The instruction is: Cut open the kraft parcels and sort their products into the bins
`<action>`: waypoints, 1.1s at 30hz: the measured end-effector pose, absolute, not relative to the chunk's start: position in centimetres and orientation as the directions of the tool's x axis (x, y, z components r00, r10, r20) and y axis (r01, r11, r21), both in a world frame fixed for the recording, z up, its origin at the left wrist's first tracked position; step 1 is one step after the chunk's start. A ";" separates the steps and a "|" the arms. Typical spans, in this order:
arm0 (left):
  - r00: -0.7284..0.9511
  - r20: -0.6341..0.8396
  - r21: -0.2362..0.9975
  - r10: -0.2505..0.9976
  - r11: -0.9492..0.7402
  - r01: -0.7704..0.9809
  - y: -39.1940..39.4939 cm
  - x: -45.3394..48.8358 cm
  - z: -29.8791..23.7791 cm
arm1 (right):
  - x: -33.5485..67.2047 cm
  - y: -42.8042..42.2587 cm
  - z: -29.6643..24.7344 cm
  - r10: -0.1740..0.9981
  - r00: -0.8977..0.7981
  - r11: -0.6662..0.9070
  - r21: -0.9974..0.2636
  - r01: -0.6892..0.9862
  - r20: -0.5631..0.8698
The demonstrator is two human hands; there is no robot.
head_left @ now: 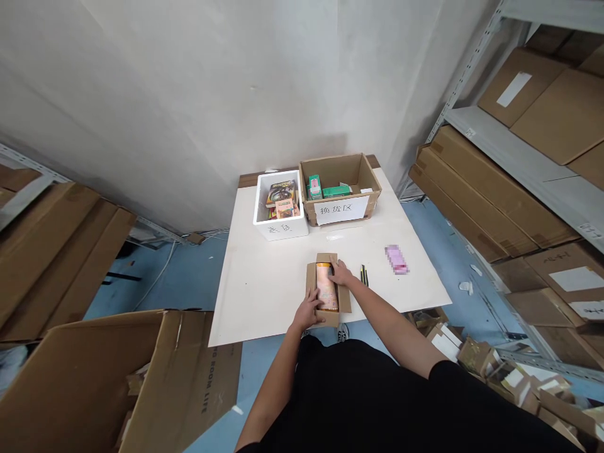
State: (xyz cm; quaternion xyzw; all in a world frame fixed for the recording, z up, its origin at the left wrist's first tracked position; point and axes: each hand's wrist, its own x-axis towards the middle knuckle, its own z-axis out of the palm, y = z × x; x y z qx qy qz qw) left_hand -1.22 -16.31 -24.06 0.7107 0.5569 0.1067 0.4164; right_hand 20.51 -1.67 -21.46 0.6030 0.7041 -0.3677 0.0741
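A small cardboard box (311, 277) stands at the front of the white table with its flaps folded outward. Inside it lies a pink cylindrical canister (325, 286) with orange ends. My left hand (307, 310) grips the canister's lower left side, fingers reaching over the box's edge. Around the upper right side of the canister, my right hand (340, 273) is closed, its fingertips partly hidden inside the box. A black and yellow utility knife (363, 275) rests on the table right of the box. Farther right lies a blurred pink item (397, 259).
At the back of the table (264, 296) stand a white foam bin (287, 229) with books and a labelled cardboard bin (372, 204) holding green boxes. A large open carton (160, 371) is at left. Loaded shelves (509, 145) and discarded boxes (476, 355) lie right.
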 end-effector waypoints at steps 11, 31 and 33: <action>0.229 -0.245 0.660 0.942 -0.011 0.751 -18.0 1.8 -24.9 | 18.2 -4.9 -21.4 0.957 -0.290 0.259 -0.518 0.815 0.024; 0.209 -0.284 0.656 0.936 0.031 0.754 -17.6 1.8 -25.2 | 15.8 -3.8 -22.1 0.930 -0.212 0.085 -0.385 0.919 -0.300; 0.209 -0.290 0.658 0.934 0.036 0.752 -17.5 1.9 -25.0 | 15.5 -3.6 -22.2 0.924 -0.219 0.091 -0.375 0.922 -0.312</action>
